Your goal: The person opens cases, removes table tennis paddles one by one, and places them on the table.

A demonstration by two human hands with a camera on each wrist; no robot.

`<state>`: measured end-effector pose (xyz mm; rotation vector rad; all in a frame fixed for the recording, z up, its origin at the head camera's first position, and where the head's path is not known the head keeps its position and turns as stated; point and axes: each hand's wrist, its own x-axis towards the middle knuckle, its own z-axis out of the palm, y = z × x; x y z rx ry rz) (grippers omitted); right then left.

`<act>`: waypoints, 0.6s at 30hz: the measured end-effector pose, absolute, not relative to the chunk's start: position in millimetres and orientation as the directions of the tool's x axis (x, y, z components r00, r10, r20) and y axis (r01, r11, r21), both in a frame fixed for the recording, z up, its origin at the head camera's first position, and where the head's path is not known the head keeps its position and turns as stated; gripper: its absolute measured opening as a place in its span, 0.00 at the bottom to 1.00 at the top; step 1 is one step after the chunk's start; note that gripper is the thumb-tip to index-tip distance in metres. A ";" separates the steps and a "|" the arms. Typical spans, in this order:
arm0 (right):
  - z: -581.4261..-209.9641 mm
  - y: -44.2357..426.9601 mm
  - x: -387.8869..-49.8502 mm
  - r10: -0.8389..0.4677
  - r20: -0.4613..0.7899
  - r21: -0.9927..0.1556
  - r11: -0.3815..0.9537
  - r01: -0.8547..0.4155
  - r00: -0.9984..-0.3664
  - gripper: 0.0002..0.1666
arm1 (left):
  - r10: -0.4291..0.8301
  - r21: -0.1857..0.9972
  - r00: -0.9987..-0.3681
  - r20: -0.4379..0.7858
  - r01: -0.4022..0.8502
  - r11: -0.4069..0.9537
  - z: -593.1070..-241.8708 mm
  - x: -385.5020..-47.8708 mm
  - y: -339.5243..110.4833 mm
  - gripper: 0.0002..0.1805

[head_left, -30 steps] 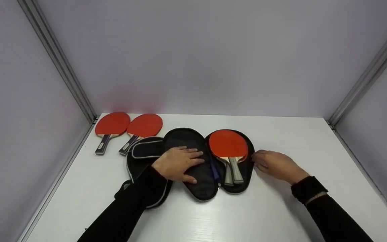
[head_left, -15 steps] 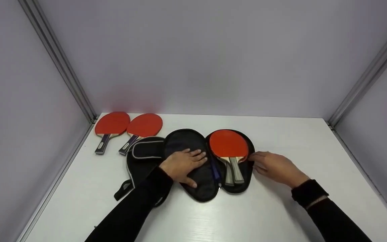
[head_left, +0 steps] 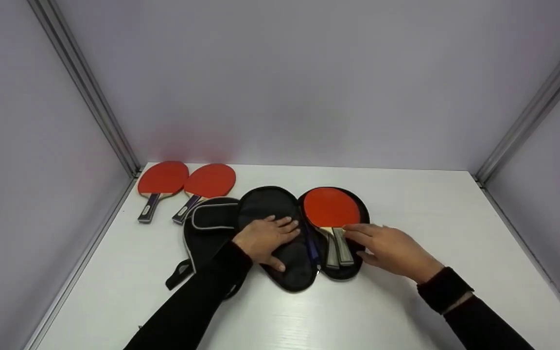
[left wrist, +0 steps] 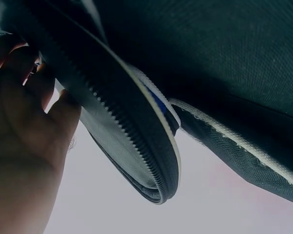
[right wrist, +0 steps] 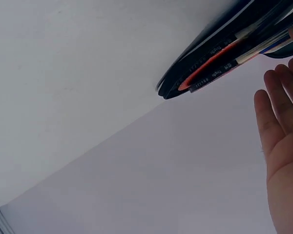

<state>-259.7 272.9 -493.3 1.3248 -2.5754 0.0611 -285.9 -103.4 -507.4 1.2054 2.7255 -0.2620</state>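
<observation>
A black zippered table tennis paddle case lies unfolded mid-table. My left hand [head_left: 263, 240] rests with spread fingers on its left flap [head_left: 268, 201]. In the left wrist view, the toothed zipper edge [left wrist: 132, 141] stands beside that hand [left wrist: 24, 136]. On the case's right half [head_left: 363, 214] are two stacked paddles, the top one [head_left: 331, 206] red with a grey handle; the lower [head_left: 332, 255] is mostly covered. My right hand [head_left: 392, 250] hovers at their handles, fingers extended. From the right wrist, its fingers [right wrist: 271, 114] appear apart from the stacked paddle edges [right wrist: 215, 73].
A second black case [head_left: 207, 248] with light piping lies partly beneath the open flap and my left forearm. Behind it, two red paddles, one [head_left: 163, 177] at far left and another [head_left: 210, 180] beside it, lie on the white table [head_left: 430, 204]. Panels [head_left: 280, 87] enclose the table.
My right hand has moved left from the case's right edge to the paddle handles. My left hand shifted slightly right on the flap and then stayed there. The paddles look unmoved.
</observation>
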 end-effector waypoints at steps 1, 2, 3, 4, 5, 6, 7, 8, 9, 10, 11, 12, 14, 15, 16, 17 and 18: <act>-493.3 271.7 -259.0 -0.810 0.233 0.094 0.569 -0.817 -0.537 0.37 | 0.716 -0.101 -0.667 -0.206 0.742 0.662 -506.7 -285.2 -103.2 0.58; -493.5 270.4 -258.4 -0.825 0.234 0.116 0.549 -0.828 -0.515 0.36 | 0.714 -0.102 -0.669 -0.209 0.741 0.664 -505.2 -284.1 -102.6 0.58; -494.5 269.2 -258.3 -0.840 0.236 0.140 0.528 -0.838 -0.489 0.36 | 0.707 -0.095 -0.672 -0.219 0.736 0.670 -498.9 -280.4 -101.2 0.58; -495.4 268.1 -258.1 -0.854 0.238 0.165 0.506 -0.847 -0.463 0.34 | 0.705 -0.104 -0.674 -0.219 0.735 0.670 -498.0 -279.5 -100.6 0.58; -496.4 266.9 -258.0 -0.866 0.241 0.189 0.486 -0.853 -0.439 0.33 | 0.700 -0.116 -0.678 -0.225 0.732 0.672 -494.2 -277.1 -99.3 0.58; -497.4 265.7 -258.0 -0.877 0.243 0.214 0.466 -0.859 -0.415 0.33 | 0.698 -0.123 -0.680 -0.225 0.730 0.672 -492.8 -275.9 -99.1 0.58; -498.5 264.5 -258.0 -0.886 0.245 0.240 0.449 -0.861 -0.394 0.33 | 0.697 -0.129 -0.681 -0.225 0.730 0.671 -492.4 -275.3 -98.9 0.57; -499.6 263.4 -258.3 -0.893 0.245 0.264 0.436 -0.861 -0.377 0.33 | 0.696 -0.132 -0.682 -0.225 0.729 0.671 -491.8 -274.8 -98.7 0.57; -500.7 262.3 -258.7 -0.900 0.244 0.288 0.424 -0.859 -0.362 0.33 | 0.696 -0.135 -0.682 -0.225 0.729 0.671 -491.6 -274.5 -98.7 0.57; -501.5 261.2 -259.2 -0.905 0.241 0.308 0.414 -0.856 -0.351 0.34 | 0.696 -0.136 -0.682 -0.225 0.730 0.670 -491.4 -274.6 -98.8 0.57; -502.4 260.2 -259.8 -0.909 0.237 0.324 0.406 -0.854 -0.342 0.34 | 0.697 -0.131 -0.680 -0.226 0.731 0.670 -491.1 -274.4 -99.1 0.57; -503.2 259.3 -260.5 -0.914 0.234 0.341 0.397 -0.852 -0.332 0.35 | 0.698 -0.128 -0.679 -0.226 0.731 0.670 -490.9 -274.3 -99.2 0.57; -505.1 257.7 -262.4 -0.922 0.227 0.375 0.379 -0.846 -0.313 0.34 | 0.701 -0.125 -0.677 -0.226 0.733 0.668 -490.8 -274.3 -99.3 0.57; -506.1 257.0 -263.6 -0.927 0.226 0.393 0.369 -0.842 -0.301 0.33 | 0.702 -0.126 -0.676 -0.225 0.734 0.667 -490.5 -274.1 -99.3 0.57; -507.0 256.4 -264.7 -0.931 0.225 0.411 0.359 -0.838 -0.288 0.32 | 0.703 -0.129 -0.675 -0.224 0.735 0.665 -490.3 -273.9 -99.4 0.57; -507.9 256.1 -266.0 -0.934 0.227 0.427 0.349 -0.834 -0.275 0.31 | 0.704 -0.131 -0.675 -0.223 0.736 0.664 -490.1 -273.5 -99.4 0.57; -508.7 256.1 -267.1 -0.937 0.230 0.443 0.340 -0.830 -0.262 0.30 | 0.704 -0.135 -0.674 -0.222 0.737 0.663 -489.9 -273.2 -99.4 0.57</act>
